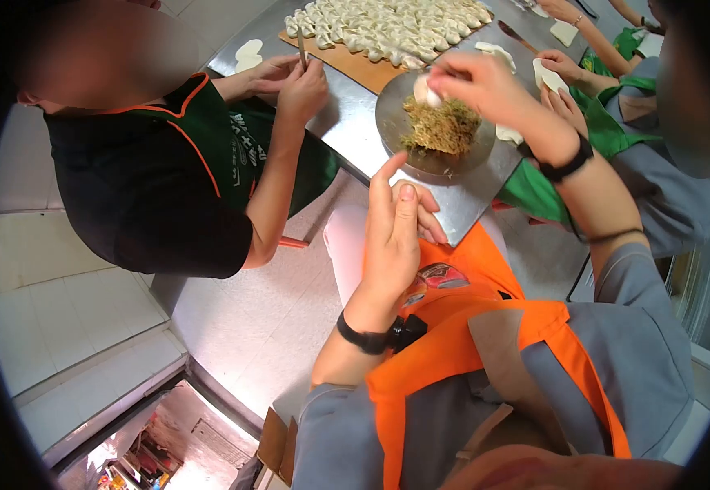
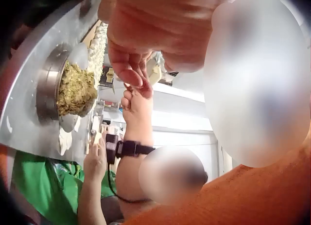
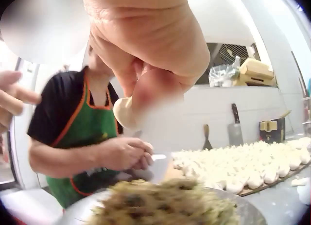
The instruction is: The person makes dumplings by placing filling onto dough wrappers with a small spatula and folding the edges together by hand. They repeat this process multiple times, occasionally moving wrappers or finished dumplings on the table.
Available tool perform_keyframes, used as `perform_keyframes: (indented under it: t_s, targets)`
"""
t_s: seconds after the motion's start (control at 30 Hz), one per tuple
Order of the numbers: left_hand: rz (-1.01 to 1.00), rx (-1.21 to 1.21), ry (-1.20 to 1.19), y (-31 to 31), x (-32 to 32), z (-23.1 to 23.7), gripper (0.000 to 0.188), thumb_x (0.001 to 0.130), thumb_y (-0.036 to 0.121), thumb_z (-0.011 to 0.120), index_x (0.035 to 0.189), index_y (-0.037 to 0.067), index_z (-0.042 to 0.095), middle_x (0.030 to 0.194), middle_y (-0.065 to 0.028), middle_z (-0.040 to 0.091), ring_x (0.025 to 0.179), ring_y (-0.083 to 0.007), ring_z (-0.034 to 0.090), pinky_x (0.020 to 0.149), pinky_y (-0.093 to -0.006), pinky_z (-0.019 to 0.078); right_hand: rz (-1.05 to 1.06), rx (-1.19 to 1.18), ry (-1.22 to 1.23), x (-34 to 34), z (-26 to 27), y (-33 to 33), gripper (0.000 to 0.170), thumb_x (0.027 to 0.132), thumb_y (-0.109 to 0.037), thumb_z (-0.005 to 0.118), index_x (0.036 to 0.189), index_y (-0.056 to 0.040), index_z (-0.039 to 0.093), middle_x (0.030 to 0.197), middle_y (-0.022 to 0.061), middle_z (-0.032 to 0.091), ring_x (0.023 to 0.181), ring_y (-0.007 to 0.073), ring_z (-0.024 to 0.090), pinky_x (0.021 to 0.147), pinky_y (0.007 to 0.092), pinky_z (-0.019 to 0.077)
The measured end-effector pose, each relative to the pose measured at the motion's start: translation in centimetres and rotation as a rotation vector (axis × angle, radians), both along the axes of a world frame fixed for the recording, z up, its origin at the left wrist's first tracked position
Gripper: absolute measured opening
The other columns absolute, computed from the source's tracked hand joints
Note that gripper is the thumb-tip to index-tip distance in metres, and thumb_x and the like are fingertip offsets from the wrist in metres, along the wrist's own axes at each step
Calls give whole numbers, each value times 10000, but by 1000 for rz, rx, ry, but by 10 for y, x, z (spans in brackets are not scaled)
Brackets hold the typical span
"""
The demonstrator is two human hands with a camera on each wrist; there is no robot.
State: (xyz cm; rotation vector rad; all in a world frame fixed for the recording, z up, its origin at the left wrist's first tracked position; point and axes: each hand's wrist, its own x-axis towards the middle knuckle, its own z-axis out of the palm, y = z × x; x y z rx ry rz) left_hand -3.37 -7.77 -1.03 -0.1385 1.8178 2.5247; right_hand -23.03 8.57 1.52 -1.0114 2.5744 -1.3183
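My right hand [image 1: 485, 90] pinches a pale folded dumpling [image 3: 125, 113] between fingertips and thumb, above the metal bowl [image 1: 389, 118]. A mound of chopped green-brown filling [image 1: 445, 129] fills the bowl's middle. My left hand [image 1: 396, 233] is raised in front of the bowl's near side, holding nothing, with its index finger pointing upward. In the left wrist view, the left hand [image 2: 155, 35] looms at the top and the right hand [image 2: 138, 106] overlaps its fingertips. The dumpling's far side is hidden by the right fingers.
Rows of shaped dumplings [image 1: 387, 28] cover a wooden board [image 1: 347, 64] behind the bowl. A person in a dark green apron [image 1: 244, 155] works at the left with a thin tool. Other people stand at the right, one holding a dough wrapper [image 1: 549, 77]. The steel table [image 1: 473, 196] has a near corner.
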Motion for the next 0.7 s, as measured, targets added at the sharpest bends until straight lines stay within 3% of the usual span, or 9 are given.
perform_keyframes:
  t_s: [0.07,0.17,0.37,0.47,0.6,0.63,0.7]
  targets:
    - [-9,-77,-63,-4,-6,-21,362,1049,236,375,1347,31,390,791,-40,573,581,-113,592,558,-213,453,-28,148,75,-66,-27,-13,197,844,-225,668,898,-37,689,741,99,671,677,165,619,617,315,469]
    - [-71,-48,-161,-7,-7,-38,261,1019,119,428,1253,25,497,767,-28,577,585,-90,574,556,-207,441,43,341,216,-134,-60,-42,189,812,-225,678,891,-54,687,762,133,677,718,270,644,640,383,486]
    - [-35,-57,-262,-15,-6,-55,167,999,63,463,1119,15,568,732,-19,567,591,-81,561,548,-209,440,2,697,357,-178,-111,-87,203,783,-224,691,894,-54,705,830,161,686,848,356,661,755,454,519]
    - [-28,-77,-265,-15,-7,-60,156,996,56,462,1097,15,573,730,-19,563,585,-79,551,545,-211,438,21,779,321,-192,-121,-81,205,806,-227,685,912,-54,711,836,155,691,837,346,662,751,446,519]
    - [-72,-67,-213,-8,-13,-68,149,999,59,463,1089,11,571,734,-24,562,561,-73,540,525,-213,433,-141,371,272,-172,-76,-34,258,872,-294,660,926,-47,711,772,148,676,729,285,663,675,408,507]
    - [-82,-46,-195,-4,-13,-69,146,1002,64,464,1086,7,570,737,-27,563,551,-71,537,516,-214,432,-232,357,85,-159,-61,-15,285,885,-324,648,918,-47,706,709,127,645,654,244,632,610,370,477]
    - [-134,-28,-221,4,-14,-64,138,998,61,472,1077,7,572,730,-24,561,550,-69,535,511,-215,430,-302,280,143,-140,-69,34,295,922,-311,632,850,-28,670,596,61,548,574,98,494,536,325,380]
